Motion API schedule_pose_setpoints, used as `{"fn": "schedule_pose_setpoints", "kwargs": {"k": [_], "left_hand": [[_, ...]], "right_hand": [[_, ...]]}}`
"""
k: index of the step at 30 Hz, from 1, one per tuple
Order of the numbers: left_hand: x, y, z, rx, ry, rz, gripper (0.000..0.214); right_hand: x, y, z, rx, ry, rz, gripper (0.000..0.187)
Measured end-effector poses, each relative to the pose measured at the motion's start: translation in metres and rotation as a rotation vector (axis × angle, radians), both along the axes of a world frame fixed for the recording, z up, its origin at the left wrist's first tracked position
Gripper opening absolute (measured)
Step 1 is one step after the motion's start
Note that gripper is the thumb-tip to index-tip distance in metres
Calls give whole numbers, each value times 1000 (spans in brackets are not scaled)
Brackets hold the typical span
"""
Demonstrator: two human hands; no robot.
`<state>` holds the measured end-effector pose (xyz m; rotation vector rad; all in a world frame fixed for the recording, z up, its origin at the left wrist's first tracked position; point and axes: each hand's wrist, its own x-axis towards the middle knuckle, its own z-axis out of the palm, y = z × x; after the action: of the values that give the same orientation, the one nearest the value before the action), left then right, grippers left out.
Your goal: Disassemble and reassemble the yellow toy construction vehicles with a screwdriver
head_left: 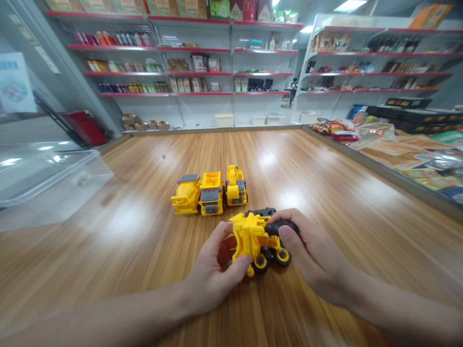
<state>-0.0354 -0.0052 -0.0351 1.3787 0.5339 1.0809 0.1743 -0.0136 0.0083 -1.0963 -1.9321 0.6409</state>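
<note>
My left hand [217,270] grips a yellow toy construction truck [249,236], thumb along its near side and fingers behind it. The toy is tipped, and its black wheels with yellow hubs face me. In my right hand [311,246] is a screwdriver [284,226] with a stubby black handle, pointed left against the toy; its tip is hidden. Just behind the toy shows a dark part with holes [265,212]. Beyond my hands, a toy cement mixer [187,195], a toy dump truck [211,193] and a toy excavator [236,185] stand side by side.
A clear plastic bin [72,178] sits on the left of the wooden table [144,270]. Some tiny bits [164,156] lie farther back. Packaged goods [394,144] are heaped beyond the right edge. Stocked shelves [202,74] line the back, near a red cart [85,127].
</note>
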Motion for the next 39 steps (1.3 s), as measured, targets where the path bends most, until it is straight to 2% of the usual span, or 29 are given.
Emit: {"fn": "schedule_pose_setpoints", "kwargs": {"k": [5,9,13,17,22,26,32,36,39], "left_hand": [[0,1,3,-3,-6,3,17],[0,2,3,42,-9,12,20],[0,1,2,41,2,39,21],[0,0,2,53,17,79,19],[-1,-1,0,6,54,129,18],[-2,-1,-3,-5,83,166,17],[-2,2,-8,-1,88,167,17],[-2,2,-10,-17,91,163,16],[-3,1,-10,-13,89,159,16]], "right_hand": [[-1,-2,4,68,-16,49,24],[-1,-6,2,38,-1,4,23],[-1,-4,-1,32,22,-13,33],[-4,1,-2,52,-45,58,23],[-7,2,-2,58,-23,-51,26],[-6,2,-2,117,-46,-68,17],[-4,3,-9,19,10,-34,26],[-3,1,-8,62,23,7,27],[-3,-1,-5,32,46,-23,31]]}}
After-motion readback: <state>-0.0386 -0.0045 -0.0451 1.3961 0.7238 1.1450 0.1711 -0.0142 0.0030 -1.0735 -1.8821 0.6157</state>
